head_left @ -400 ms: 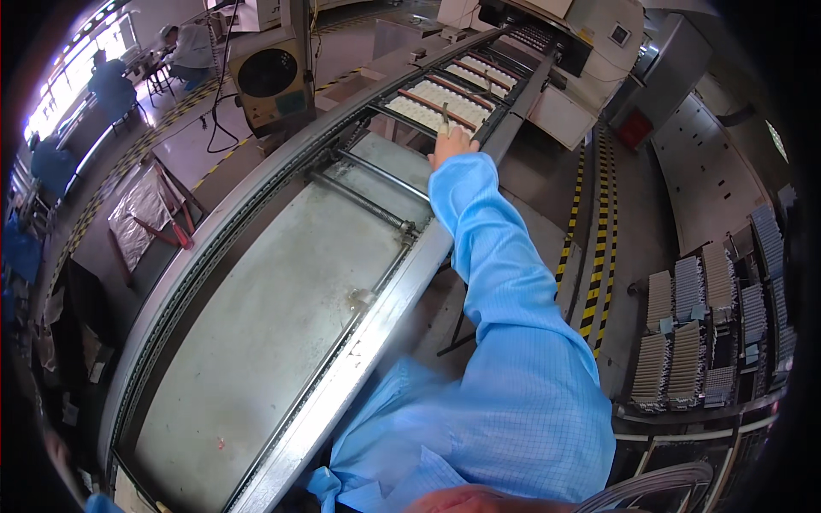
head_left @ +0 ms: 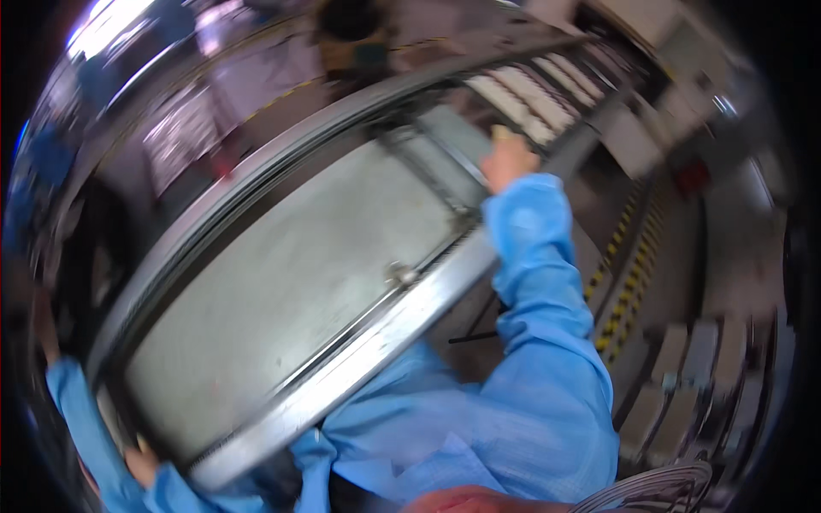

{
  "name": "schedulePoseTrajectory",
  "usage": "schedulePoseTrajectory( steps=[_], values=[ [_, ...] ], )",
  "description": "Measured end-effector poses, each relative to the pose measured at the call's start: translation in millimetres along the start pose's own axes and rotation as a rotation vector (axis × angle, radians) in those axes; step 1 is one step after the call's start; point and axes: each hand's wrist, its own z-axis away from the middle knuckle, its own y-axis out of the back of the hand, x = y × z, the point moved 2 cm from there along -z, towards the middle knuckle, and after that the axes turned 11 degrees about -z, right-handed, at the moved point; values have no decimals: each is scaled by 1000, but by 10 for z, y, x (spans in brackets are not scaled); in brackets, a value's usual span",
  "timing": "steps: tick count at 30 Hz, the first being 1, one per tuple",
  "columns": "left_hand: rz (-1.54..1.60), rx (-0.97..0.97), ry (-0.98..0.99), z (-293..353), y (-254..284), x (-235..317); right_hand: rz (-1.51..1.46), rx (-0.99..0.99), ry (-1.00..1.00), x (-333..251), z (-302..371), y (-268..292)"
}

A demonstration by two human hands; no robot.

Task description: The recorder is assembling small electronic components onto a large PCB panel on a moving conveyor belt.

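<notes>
Right hand (head_left: 510,160), with fingers partly curled, beside white parts (head_left: 533,101) on conveyor (head_left: 428,301); hold indiscernible through blur. Left hand (head_left: 141,462) near lower-left end, opening likewise unclear. Possible sleeve (head_left: 537,248) snag from low reach over conveyor edge. Versus earlier frame: swung, blurrier view; more blue cloth at lower left.

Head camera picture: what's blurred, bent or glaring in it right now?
In the head view, smearing that suggests motion softens the striped floor tape and white rows; the far rail bows; the window, upper left, burns nearly white; glare streaks the near rail.
</notes>
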Motion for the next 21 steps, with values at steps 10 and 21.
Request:
schedulePoseTrajectory(
  steps=[10,21],
  values=[
    [90,-89,237,767,847,433,-102,57,274,-132,367,-12],
    [478,-126,-184,818,896,428,-710,-252,1181,-3644,3022,928]
  ],
)
